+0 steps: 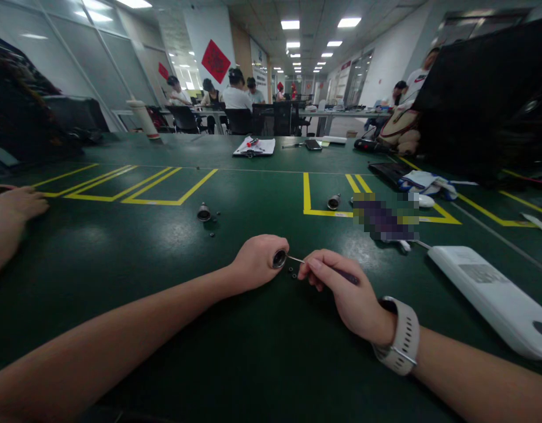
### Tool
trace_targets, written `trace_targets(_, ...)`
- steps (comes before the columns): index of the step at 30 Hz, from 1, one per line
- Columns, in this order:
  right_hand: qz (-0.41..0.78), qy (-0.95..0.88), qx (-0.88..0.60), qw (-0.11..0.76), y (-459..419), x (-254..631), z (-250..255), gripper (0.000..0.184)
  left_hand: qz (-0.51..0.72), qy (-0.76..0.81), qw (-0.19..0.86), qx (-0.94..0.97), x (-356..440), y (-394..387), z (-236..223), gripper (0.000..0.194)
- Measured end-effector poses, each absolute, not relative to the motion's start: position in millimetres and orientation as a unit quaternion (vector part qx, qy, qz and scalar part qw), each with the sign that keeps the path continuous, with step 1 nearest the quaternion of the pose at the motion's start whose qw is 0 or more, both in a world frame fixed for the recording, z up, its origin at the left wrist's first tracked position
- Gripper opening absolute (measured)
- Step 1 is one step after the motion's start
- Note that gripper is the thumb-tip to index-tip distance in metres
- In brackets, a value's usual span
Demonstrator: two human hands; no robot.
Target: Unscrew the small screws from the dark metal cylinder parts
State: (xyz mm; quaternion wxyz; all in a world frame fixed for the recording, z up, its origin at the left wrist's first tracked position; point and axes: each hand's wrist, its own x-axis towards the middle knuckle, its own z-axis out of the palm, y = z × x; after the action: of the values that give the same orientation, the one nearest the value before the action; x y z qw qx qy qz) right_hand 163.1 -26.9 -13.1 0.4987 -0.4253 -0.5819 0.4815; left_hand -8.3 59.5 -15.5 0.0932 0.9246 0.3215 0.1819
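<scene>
My left hand (257, 261) is closed around a small round metal part (279, 258), its hollow dark end facing right. In my right hand (336, 282) is a screwdriver (296, 258) with a thin metal shaft and a dark handle. The shaft's tip reaches the rim of the metal part; whether it goes inside cannot be made out. Just below the tool lie small rings (292, 273) on the green table. A similar metal cup-shaped part (204, 212) stands farther left with tiny pieces beside it, and another cup-shaped part (333, 202) is inside a yellow-taped area.
A white oblong device (491, 299) lies at right, near a pixelated item (383, 217). Another person's hand (15, 217) rests at the left edge. Farther back are a clipboard (254, 147), a phone (313, 144) and a cloth (429, 183). People sit at distant tables.
</scene>
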Motion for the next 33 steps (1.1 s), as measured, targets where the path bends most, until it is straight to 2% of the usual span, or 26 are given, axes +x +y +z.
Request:
trace_targets(3,0.456,-0.618,-0.431,0.473,-28.3,163.0,-13.4,0.022,0.174,0.316,0.063,0.930,-7.8,58.5,-15.5,0.003)
trace_targets(10,0.586,-0.487,-0.398,0.511,-22.2,163.5,-14.3,0.023,0.213,0.258,0.099,0.937,-10.8,59.1,-17.5,0.006)
trace_targets(14,0.616,-0.463,-0.389,0.504,-21.6,162.5,-12.6,0.023,0.228,0.244,0.128,0.934,-11.3,61.2,-18.5,0.006)
trace_targets(20,0.516,-0.547,-0.401,0.523,-25.4,164.9,-15.5,0.023,0.203,0.311,0.108,0.922,-8.7,61.4,-16.8,0.005)
trace_targets(25,0.432,-0.630,-0.436,0.476,-29.4,164.9,-11.4,0.024,0.162,0.326,0.047,0.930,-7.2,58.6,-15.3,0.004)
trace_targets(29,0.491,-0.589,-0.423,0.483,-26.5,165.9,-14.7,0.025,0.150,0.297,0.024,0.943,-7.7,56.9,-16.0,0.005)
trace_targets(33,0.563,-0.504,-0.408,0.512,-21.8,166.6,-17.9,0.024,0.180,0.262,0.064,0.946,-9.1,57.8,-17.9,0.006)
